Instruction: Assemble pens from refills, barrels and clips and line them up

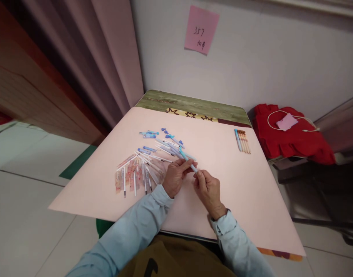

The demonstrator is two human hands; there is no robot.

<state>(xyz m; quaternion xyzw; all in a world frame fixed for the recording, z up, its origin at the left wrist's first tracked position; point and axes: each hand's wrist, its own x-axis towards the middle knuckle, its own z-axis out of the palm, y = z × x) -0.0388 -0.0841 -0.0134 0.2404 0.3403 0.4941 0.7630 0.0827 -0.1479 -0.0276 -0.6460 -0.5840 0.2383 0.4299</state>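
Pale blue and apparently plastic, the slim pen (186, 156) is held over the pink table cover (245, 200), near the middle of the table, its turquoise top tilted away from the body. By the left hand (175, 177) the barrel is pinched partway along, with thumb and fingers drawn close together; by the right hand (207, 189) the near end is gripped between thumb and curled fingers. Whether the top touches the loose pens (168, 147) behind it cannot be told.

Little weight is to be expected, and the barrel is judged stiff, smooth and likely to roll or twist if it is pinched loosely. It is best taken by the straight barrel, while the small top, probably the weaker part, is better spared from sideways pressure. More care is likely needed for the thin white sticks (135, 184), which are scattered among printed clear strips (117, 182) at the left; those strips look soft and easily bent. At the right, brown-topped pens (245, 143) are lined up beside a blue one.
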